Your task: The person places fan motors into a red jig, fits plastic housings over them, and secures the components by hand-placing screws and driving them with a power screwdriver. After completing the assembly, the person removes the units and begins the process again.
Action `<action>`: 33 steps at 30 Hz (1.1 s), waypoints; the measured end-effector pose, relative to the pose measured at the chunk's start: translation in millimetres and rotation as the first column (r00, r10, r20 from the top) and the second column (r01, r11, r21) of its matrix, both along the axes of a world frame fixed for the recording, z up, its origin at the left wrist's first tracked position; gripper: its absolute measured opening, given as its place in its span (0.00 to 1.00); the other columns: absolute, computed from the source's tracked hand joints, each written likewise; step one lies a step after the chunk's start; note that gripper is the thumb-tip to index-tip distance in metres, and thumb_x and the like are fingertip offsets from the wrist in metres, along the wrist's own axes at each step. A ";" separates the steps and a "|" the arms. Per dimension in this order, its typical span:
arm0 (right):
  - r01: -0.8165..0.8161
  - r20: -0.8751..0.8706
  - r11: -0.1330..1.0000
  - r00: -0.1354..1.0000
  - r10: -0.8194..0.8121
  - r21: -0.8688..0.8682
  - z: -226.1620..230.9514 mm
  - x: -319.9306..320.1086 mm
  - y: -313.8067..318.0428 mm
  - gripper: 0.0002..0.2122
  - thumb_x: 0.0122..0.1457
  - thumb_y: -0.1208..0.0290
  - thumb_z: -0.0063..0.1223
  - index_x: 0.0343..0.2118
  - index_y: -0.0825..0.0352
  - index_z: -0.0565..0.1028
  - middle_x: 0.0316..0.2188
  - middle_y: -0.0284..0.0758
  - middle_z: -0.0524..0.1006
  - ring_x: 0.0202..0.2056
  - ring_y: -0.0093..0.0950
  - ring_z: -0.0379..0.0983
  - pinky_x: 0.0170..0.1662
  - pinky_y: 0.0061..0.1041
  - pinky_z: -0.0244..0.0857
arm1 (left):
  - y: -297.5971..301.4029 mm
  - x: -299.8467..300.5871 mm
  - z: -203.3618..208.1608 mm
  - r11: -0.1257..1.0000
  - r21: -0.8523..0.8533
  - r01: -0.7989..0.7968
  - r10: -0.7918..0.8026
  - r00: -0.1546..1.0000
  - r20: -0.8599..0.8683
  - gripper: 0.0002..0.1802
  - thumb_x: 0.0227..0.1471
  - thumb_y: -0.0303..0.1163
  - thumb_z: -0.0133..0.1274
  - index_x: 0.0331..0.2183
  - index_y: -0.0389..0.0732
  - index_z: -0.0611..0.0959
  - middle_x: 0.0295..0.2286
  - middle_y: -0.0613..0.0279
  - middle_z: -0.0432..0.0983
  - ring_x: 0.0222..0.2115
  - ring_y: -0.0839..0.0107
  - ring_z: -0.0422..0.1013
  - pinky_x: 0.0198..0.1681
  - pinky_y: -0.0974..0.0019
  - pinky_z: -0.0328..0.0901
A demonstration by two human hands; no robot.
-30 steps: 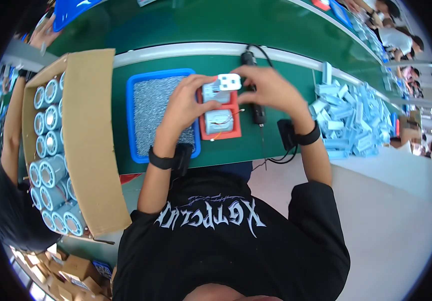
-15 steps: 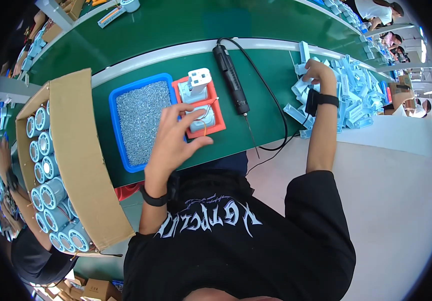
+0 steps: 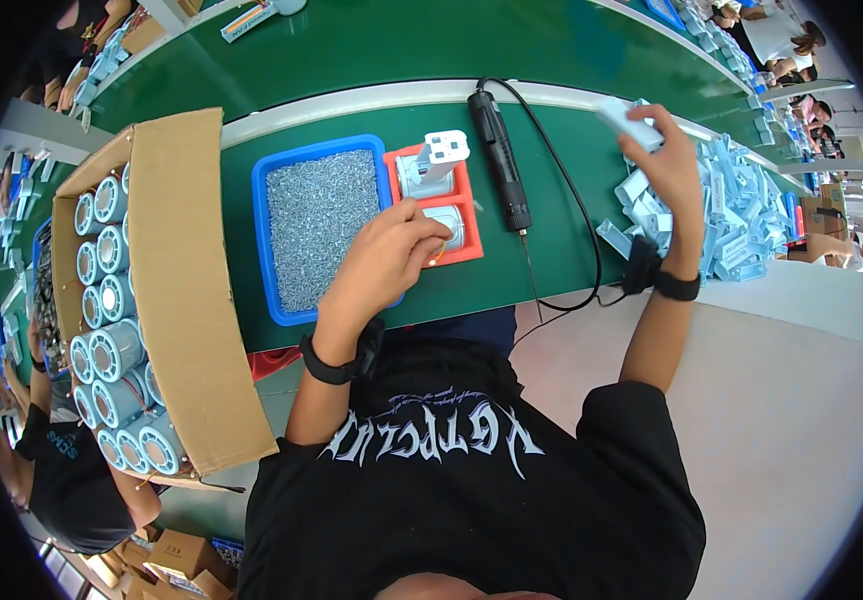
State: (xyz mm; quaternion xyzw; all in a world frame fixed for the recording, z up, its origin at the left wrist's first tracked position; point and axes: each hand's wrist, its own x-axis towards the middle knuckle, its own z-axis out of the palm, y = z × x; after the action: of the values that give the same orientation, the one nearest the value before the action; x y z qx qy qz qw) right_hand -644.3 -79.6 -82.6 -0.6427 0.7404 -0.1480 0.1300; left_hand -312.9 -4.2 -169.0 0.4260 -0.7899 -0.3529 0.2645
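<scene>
On the green worktop (image 3: 561, 250), a red holder (image 3: 475, 246) has two compartments, each seating a pale-blue cylinder; the farther cylinder (image 3: 423, 183) bears an upright white part (image 3: 446, 147). The left hand (image 3: 381, 255) reaches over the nearer cylinder (image 3: 449, 226), its thumb and forefinger drawn close together beside a thin wire; whether they pinch it cannot be told. The right hand (image 3: 673, 165) pinches a blurred pale-blue piece (image 3: 629, 122) between thumb and fingers, above a pile of similar pieces (image 3: 736, 235). Left of the holder stands a blue tray (image 3: 260, 240) of small metal parts; right of it lies a black screwdriver (image 3: 499, 160).
</scene>
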 end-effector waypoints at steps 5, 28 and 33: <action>-0.296 0.475 0.912 0.783 0.401 -0.282 -74.4 49.7 26.4 0.18 0.46 0.73 0.61 0.42 0.64 0.72 0.37 0.33 0.74 0.37 0.24 0.70 0.41 0.23 0.64 | 0.4 -5.5 2.3 0.995 -0.072 -0.067 0.055 0.987 -0.151 0.07 0.47 0.23 0.53 0.33 0.35 0.80 0.27 0.58 0.71 0.28 0.61 0.70 0.32 0.64 0.65; -0.318 0.973 0.946 0.185 0.134 -0.070 -57.8 92.9 54.8 0.27 0.59 0.69 0.41 0.62 0.58 0.52 0.41 0.48 0.72 0.33 0.34 0.75 0.34 0.33 0.72 | 9.7 -20.2 -10.3 0.962 -0.038 -0.272 0.228 0.868 -0.441 0.04 0.49 0.23 0.54 0.30 0.35 0.80 0.24 0.58 0.75 0.19 0.70 0.69 0.23 0.71 0.63; -0.112 0.977 0.975 -0.122 0.177 -0.190 -63.8 99.1 79.1 0.27 0.61 0.64 0.42 0.62 0.59 0.51 0.41 0.49 0.72 0.26 0.35 0.76 0.26 0.26 0.72 | 7.5 -19.1 -16.1 0.957 0.026 -0.290 0.267 0.839 -0.474 0.04 0.49 0.24 0.55 0.31 0.35 0.80 0.25 0.59 0.76 0.19 0.72 0.69 0.23 0.72 0.63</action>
State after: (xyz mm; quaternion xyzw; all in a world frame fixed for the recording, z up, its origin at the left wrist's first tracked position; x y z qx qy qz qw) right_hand -545.2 -0.4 -146.4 -0.3995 0.3208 -0.5762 0.6368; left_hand -332.1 3.4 -185.0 0.4308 -0.6391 -0.3854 0.5074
